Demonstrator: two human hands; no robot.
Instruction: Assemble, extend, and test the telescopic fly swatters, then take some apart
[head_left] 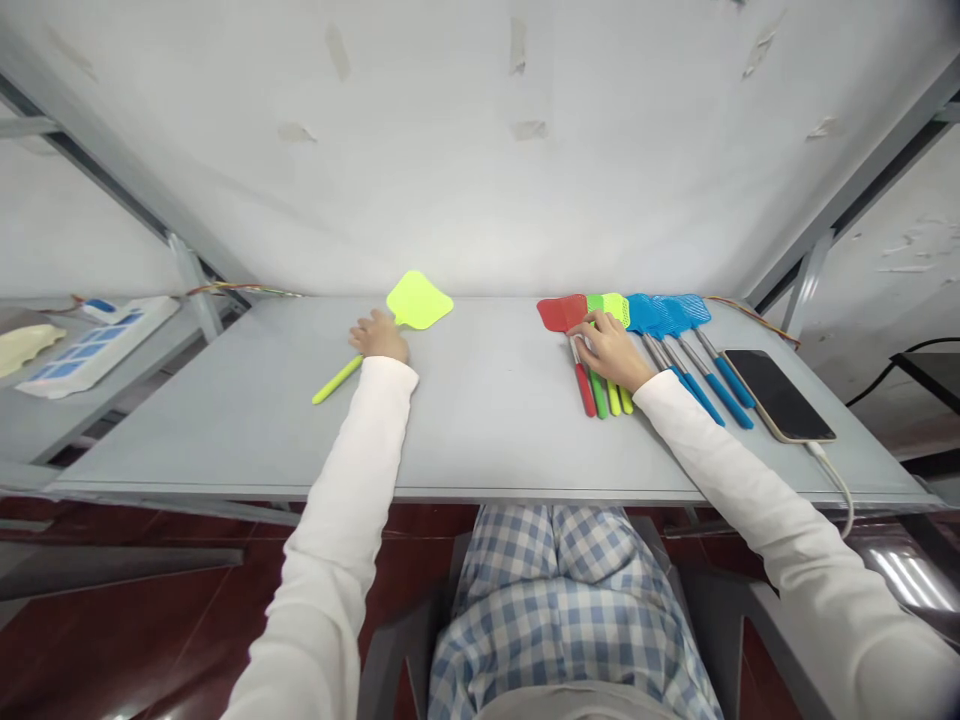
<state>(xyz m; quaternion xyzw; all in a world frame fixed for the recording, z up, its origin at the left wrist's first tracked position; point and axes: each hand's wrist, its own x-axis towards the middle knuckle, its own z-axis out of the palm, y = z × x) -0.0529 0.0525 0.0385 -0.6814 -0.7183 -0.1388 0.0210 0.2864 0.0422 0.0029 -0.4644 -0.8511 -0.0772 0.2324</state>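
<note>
A yellow-green fly swatter (pixel 420 300) lies slantwise on the left part of the table. My left hand (pixel 380 337) is closed over its shaft, just below the head, hiding that stretch. On the right, my right hand (pixel 611 350) bends over a row of swatters. Its thumb and fingertips pinch the neck of a red fly swatter (pixel 562 313). Beside that one, partly under my hand, are a green fly swatter (pixel 598 397) and yellow-green fly swatters (pixel 616 308). Several blue fly swatters (pixel 667 313) with metal shafts overlap farther right.
A phone (pixel 780 393) with a white charging cable (pixel 829 462) lies right of the blue swatters. The grey table (pixel 480 430) meets a white wall (pixel 480 180) at its back. A white power strip (pixel 101 345) rests on the neighbouring surface at left.
</note>
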